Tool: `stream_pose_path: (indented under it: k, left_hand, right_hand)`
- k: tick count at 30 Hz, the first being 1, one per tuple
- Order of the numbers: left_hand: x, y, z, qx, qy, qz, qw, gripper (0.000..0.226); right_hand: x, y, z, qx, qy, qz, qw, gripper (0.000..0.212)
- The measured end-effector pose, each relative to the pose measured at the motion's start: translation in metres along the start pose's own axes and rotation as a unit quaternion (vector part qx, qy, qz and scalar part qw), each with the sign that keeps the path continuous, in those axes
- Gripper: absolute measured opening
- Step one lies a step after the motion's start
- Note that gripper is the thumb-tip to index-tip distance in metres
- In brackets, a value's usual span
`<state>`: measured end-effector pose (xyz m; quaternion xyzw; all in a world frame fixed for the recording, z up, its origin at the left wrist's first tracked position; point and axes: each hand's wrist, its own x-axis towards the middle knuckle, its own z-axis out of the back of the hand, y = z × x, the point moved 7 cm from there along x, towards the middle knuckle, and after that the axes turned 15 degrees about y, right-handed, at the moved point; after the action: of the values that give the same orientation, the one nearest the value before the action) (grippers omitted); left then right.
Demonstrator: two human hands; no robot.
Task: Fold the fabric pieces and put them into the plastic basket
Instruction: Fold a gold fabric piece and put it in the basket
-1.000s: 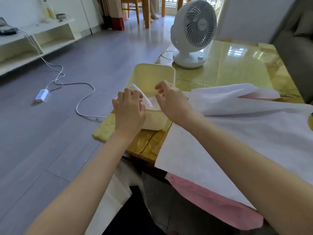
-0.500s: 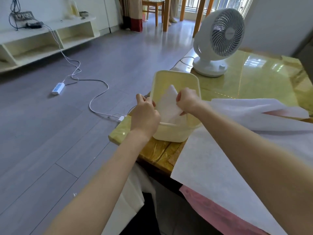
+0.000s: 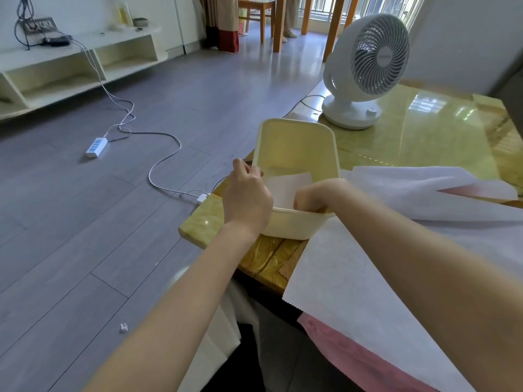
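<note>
A cream plastic basket (image 3: 297, 128) stands on the near left corner of the glossy yellow table (image 3: 418, 137). Inside it lies a folded white fabric (image 3: 285, 185). My left hand (image 3: 246, 193) is at the basket's left rim, its fingers curled at the fabric's left edge. Reaching down inside the basket's near wall, my right hand (image 3: 314, 196) grips the fabric's near edge, its fingertips hidden by the wall. A large white fabric sheet (image 3: 396, 278) lies spread to the right, with a pink fabric piece (image 3: 353, 352) under it hanging over the table edge.
More white fabric (image 3: 418, 185) is bunched behind my right arm. A white desk fan (image 3: 365, 72) stands on the table behind the basket. On the floor to the left lie a power strip (image 3: 96, 143) and its white cable (image 3: 167, 154).
Both hands have lowered the folded white fabric from above the rim down into the basket. My right hand has sunk below the near wall, and the view has shifted.
</note>
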<state>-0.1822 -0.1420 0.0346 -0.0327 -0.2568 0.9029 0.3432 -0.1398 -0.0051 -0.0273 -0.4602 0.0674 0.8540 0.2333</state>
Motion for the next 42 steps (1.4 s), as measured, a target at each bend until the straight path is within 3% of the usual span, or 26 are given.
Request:
stream_pose_path:
  k: [3,6,10,13,16,20,22,26,30,34,37,42]
  left_hand:
    - [0.000,-0.002,0.001,0.030,-0.018,0.010,0.999,0.033]
    - [-0.005,-0.016,0.004,0.087,-0.074,-0.028,0.993,0.035]
    - [-0.029,-0.058,-0.005,0.071,-0.107,-0.170,0.977,0.028]
    - [-0.056,-0.087,-0.031,0.036,-0.057,-0.269,0.961,0.021]
    - [-0.080,-0.098,-0.078,0.061,0.029,-0.325,0.943,0.016]
    - [-0.108,-0.103,-0.145,0.080,0.238,-0.359,0.899,0.018]
    - [-0.124,-0.108,-0.166,0.110,0.292,-0.370,0.875,0.022]
    - [-0.133,-0.108,-0.170,0.171,0.293,-0.372,0.864,0.035]
    - [-0.141,-0.105,-0.169,0.207,0.332,-0.396,0.831,0.055]
    - [-0.145,-0.107,-0.169,0.232,0.365,-0.402,0.807,0.055]
    - [-0.141,-0.109,-0.164,0.186,0.364,-0.384,0.828,0.034]
    - [-0.129,-0.113,-0.155,0.155,0.315,-0.366,0.862,0.028]
  right_hand:
    - [-0.008,0.000,0.006,0.054,-0.047,0.018,0.997,0.031]
    - [-0.033,-0.008,0.021,0.139,-0.185,0.058,0.971,0.036]
    - [-0.097,-0.030,0.002,0.262,-0.427,0.110,0.858,0.029]
    - [-0.123,-0.046,-0.050,0.312,-0.522,0.106,0.787,0.019]
    - [-0.116,-0.064,-0.112,0.336,-0.503,0.055,0.794,0.020]
    - [-0.092,-0.079,-0.190,0.342,-0.398,0.003,0.851,0.029]
    - [-0.086,-0.081,-0.221,0.304,-0.356,-0.014,0.883,0.032]
    - [-0.092,-0.079,-0.244,0.217,-0.361,-0.012,0.907,0.037]
    - [-0.096,-0.082,-0.268,0.152,-0.326,-0.009,0.933,0.052]
    - [-0.110,-0.089,-0.273,0.202,-0.371,0.023,0.906,0.033]
    - [-0.119,-0.101,-0.274,0.260,-0.386,0.026,0.885,0.015]
    - [-0.136,-0.132,-0.281,0.318,-0.406,-0.042,0.856,0.017]
